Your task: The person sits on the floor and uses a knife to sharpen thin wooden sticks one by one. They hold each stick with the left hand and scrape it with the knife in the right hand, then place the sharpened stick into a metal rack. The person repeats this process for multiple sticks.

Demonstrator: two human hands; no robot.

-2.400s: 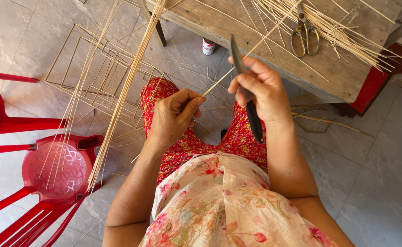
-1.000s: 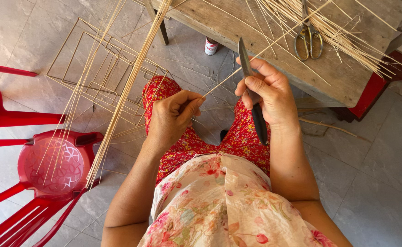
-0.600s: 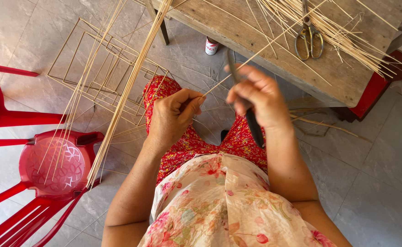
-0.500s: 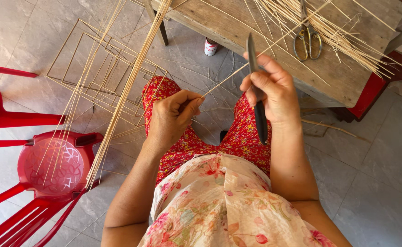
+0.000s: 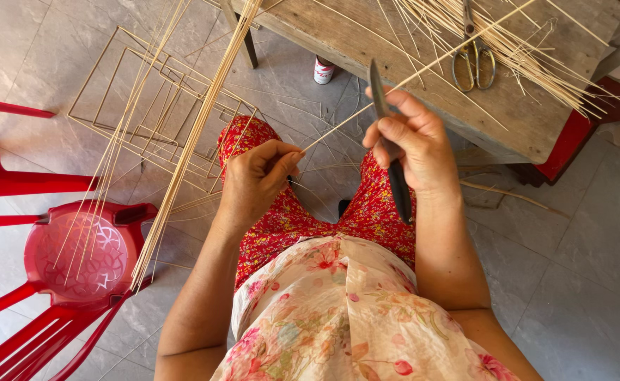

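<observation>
My left hand (image 5: 255,180) pinches the near end of a long thin bamboo strip (image 5: 437,62) above my lap. The strip runs up and to the right across the wooden table. My right hand (image 5: 412,144) grips a knife (image 5: 387,141) with a dark handle, blade pointing up, its edge against the strip near my thumb. Both hands sit over my red floral trousers.
A wooden table (image 5: 507,106) ahead carries a pile of bamboo strips (image 5: 529,49) and scissors (image 5: 473,60). A bundle of strips (image 5: 190,148) leans over a red plastic stool (image 5: 84,247). Square stick frames (image 5: 148,92) lie on the tiled floor. A small can (image 5: 323,70) stands under the table.
My right hand has slid the knife back and forth along the strip, ending slightly farther up it. My left hand has kept its pinch in the same place.
</observation>
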